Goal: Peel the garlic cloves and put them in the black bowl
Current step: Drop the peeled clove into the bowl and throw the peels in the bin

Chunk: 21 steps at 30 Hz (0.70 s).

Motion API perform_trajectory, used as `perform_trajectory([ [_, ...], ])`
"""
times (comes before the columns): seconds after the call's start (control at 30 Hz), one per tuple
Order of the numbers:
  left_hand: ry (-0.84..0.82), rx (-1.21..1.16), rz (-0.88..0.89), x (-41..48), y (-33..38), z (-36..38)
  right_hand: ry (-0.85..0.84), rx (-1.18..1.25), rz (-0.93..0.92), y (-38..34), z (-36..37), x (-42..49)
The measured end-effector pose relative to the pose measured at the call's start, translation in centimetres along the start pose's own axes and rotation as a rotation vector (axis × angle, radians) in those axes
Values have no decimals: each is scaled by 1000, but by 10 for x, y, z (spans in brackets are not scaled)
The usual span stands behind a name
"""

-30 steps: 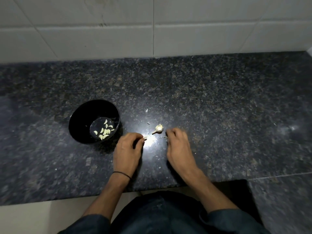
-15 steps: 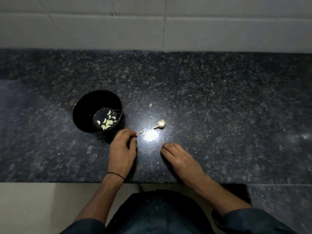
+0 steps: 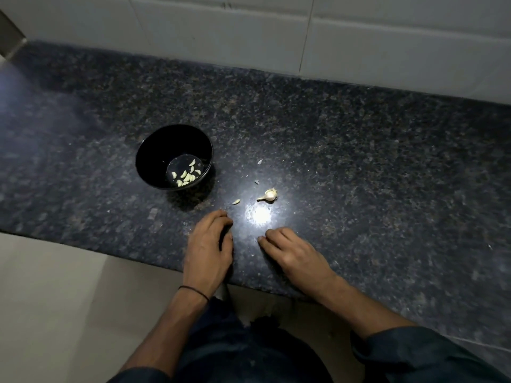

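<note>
The black bowl (image 3: 154, 164) stands on the dark granite counter (image 3: 359, 167) with several peeled garlic cloves (image 3: 187, 174) at its bottom. To its right lies the remnant of a garlic bulb (image 3: 268, 195), and a small pale clove or peel piece (image 3: 236, 201) lies between bowl and bulb. My left hand (image 3: 209, 251) rests on the counter below the bowl, fingers loosely curled, nothing visible in it. My right hand (image 3: 291, 254) rests on the counter near the front edge, fingers relaxed and empty. Both hands sit a little short of the garlic.
Small flakes of garlic skin (image 3: 260, 161) lie scattered near the bulb. A bright light reflection (image 3: 260, 215) shines on the counter between the hands. A white tiled wall (image 3: 276, 37) backs the counter; the front edge runs just under my wrists.
Both hands have drawn back toward the counter's front edge, away from the bulb. The small pale piece near my left fingers now lies free on the counter. The camera view shifted.
</note>
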State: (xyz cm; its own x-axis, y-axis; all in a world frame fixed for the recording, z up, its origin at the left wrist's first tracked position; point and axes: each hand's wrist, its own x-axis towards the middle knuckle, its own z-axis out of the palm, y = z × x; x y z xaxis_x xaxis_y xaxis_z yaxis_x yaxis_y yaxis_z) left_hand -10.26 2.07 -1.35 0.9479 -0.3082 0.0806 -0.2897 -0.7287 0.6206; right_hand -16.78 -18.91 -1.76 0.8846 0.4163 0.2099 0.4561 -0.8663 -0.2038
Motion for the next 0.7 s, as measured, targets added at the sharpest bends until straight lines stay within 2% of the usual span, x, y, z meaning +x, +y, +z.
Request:
perform_trajectory([
  [0.2, -3, 9, -14, -1, 6, -2, -123, 17, -6, -7, -10, -19],
  [0.4, -48, 72, 43, 4, 7, -3, -96, 14, 20, 0, -13, -12],
  [0.57, -73, 122, 103, 5, 10, -7, -30, -91, -21, -5, -8, -13],
  [0.7, -116, 108, 173, 12, 4, -15, 42, -165, 81, -16, 3, -9],
])
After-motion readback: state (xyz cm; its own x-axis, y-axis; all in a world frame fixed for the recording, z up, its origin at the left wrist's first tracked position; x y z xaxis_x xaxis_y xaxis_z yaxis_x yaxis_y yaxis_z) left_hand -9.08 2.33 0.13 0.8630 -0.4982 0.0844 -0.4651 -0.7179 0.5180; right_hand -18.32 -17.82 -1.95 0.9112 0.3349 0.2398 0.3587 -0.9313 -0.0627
